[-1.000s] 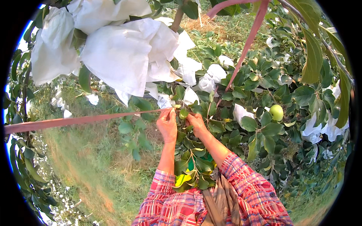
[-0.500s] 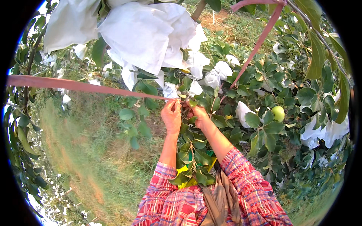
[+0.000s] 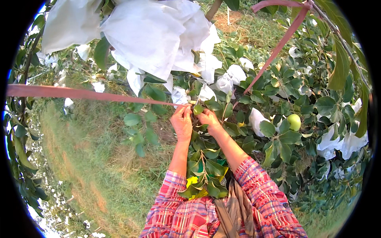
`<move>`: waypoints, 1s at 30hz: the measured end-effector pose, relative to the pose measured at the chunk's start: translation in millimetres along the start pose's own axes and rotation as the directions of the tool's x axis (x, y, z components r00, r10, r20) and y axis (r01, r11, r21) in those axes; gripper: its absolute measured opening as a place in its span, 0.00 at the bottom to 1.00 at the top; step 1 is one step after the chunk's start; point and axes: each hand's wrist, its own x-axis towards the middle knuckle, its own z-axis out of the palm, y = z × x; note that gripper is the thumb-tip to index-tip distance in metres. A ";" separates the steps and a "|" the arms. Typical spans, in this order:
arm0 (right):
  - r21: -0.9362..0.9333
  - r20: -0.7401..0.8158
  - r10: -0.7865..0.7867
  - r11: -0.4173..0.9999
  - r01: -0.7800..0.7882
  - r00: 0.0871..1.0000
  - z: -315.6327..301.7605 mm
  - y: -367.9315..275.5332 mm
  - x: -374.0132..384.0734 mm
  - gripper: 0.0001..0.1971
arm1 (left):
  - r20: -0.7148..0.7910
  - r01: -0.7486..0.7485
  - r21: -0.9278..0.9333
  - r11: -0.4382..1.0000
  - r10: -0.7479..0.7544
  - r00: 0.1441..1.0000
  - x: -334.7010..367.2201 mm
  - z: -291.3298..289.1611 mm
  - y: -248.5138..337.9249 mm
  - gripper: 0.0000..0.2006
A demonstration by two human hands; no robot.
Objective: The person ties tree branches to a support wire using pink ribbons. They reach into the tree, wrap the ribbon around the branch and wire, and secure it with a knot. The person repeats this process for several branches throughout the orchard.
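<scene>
A red strap (image 3: 79, 93) runs in from 9 o'clock across grass (image 3: 79, 166) to a leafy twig (image 3: 197, 109) at centre. The left hand (image 3: 182, 123) pinches the strap's end there, fingers closed; just beside it at 3 o'clock the right hand (image 3: 209, 118) curls around the twig's leaves, though how tightly cannot be told. Large white bags (image 3: 151, 35) hang at 12 o'clock, overhanging the hands. A second strap (image 3: 278, 47) slants up toward 1 o'clock. A green fruit (image 3: 294, 121) sits at 3 o'clock among leaves and smaller bags (image 3: 341, 142). Since half a second ago, the hands have stayed joined at the twig and the view has tilted slightly.
</scene>
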 end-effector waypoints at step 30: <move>-0.055 -0.045 -0.029 0.998 0.027 0.999 -0.9 7.3 -1.3 0.18 | 0.071 0.360 -0.494 0.791 -0.376 0.924 -10.0 16.6 -32.4 0.12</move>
